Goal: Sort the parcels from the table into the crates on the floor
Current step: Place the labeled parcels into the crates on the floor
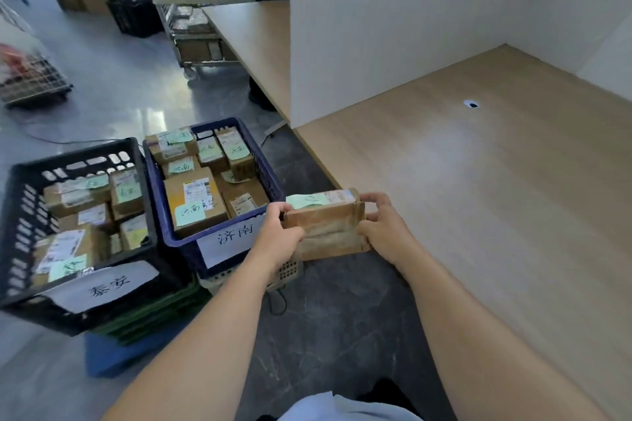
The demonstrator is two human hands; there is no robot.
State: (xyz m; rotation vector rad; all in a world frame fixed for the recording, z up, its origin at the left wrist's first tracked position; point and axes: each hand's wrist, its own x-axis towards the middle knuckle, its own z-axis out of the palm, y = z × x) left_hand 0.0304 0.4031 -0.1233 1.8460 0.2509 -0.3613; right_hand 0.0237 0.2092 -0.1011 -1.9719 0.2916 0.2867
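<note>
Parcel: a small brown cardboard box, worn, with tape bands across the near face. A pale green note and a white shipping label are stuck on its top side. It is held in the air at frame centre, over the dark floor, between the edge of the wooden table and the blue crate.

Grip: the left hand is wrapped round the parcel's left end and the right hand round its right end. The fingers are curled over the top and the thumbs are set on the near face.

Blue crate, left of centre: filled with brown parcels bearing green notes; a white sheet marked 济南 is fixed to the front. The black crate, lower left, is likewise filled and tagged 泰安.

Not resolved: the writing on the held parcel's note and label is too blurred to read. Both ends of the parcel are covered by the hands. The carts and boxes at upper left are smeared.
</note>
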